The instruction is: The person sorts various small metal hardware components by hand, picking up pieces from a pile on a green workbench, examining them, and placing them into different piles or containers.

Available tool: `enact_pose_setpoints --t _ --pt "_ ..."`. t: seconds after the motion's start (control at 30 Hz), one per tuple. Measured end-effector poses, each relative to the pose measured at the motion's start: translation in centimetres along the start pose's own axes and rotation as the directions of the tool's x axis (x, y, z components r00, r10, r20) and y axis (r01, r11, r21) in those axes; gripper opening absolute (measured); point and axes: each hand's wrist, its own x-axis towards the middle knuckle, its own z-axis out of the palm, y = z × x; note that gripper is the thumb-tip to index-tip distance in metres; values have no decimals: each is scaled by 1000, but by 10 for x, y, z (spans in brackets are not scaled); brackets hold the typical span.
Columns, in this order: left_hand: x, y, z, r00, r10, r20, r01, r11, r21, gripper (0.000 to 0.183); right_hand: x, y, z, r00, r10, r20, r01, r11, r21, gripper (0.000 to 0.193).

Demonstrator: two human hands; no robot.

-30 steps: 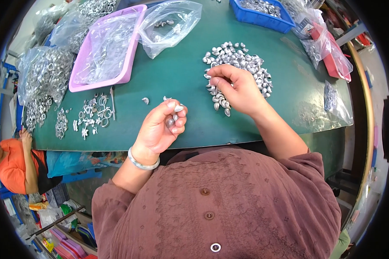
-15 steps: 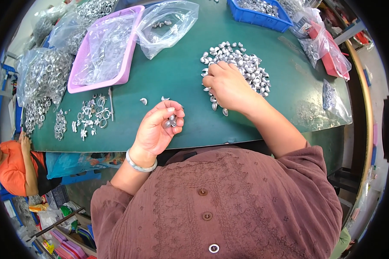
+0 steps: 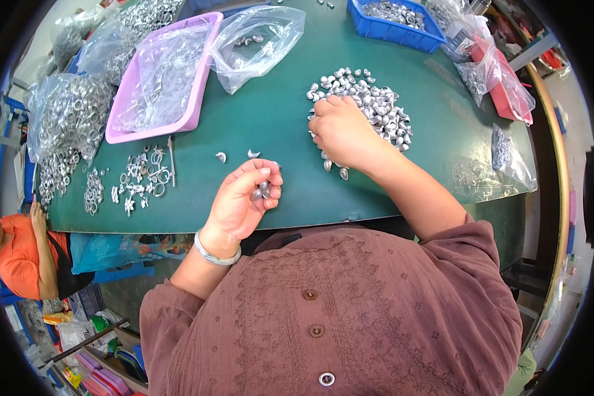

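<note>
Small silvery, curved shell-like metal pieces (image 3: 384, 109) lie heaped on the green table (image 3: 270, 119), right of centre. My right hand (image 3: 343, 134) reaches onto the near left side of this heap, knuckles up; its fingertips are hidden behind the hand, so what they grip does not show. My left hand (image 3: 237, 198) is raised over the table's near edge, palm up, its fingers curled around several of the metal pieces (image 3: 262, 190). Just beyond it lie two loose pieces, one curved piece (image 3: 221, 157) and another (image 3: 253, 154).
A pink basket (image 3: 193, 119) lined with clear plastic stands at the left, beside an open plastic bag (image 3: 270, 56). Silvery rings and small parts (image 3: 142, 175) lie farther left. A blue tray (image 3: 402, 38) and a red basket (image 3: 508, 99) are at the back right. A person in orange (image 3: 23, 254) sits left.
My right hand has shifted slightly left at the heap. My left hand stays almost in place, still curled around its pieces.
</note>
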Motion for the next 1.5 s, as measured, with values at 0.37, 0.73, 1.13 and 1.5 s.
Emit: enact_pose_setpoints --t 0.37,0.73,1.13,1.5 --pt "-3 8 21 1000 1 0 -1 998 70 16 6 -25 -29 928 98 361 -284 -443 850 19" --pt "-8 8 28 998 58 24 -59 997 48 15 -6 -42 -22 979 93 181 -129 -408 904 12" --pt "-5 2 21 951 298 84 -310 923 230 22 -13 -50 -27 964 156 -215 140 389 910 21" --pt "-4 3 18 919 381 101 -387 821 420 19 -12 -48 -31 914 82 -397 242 675 697 18"
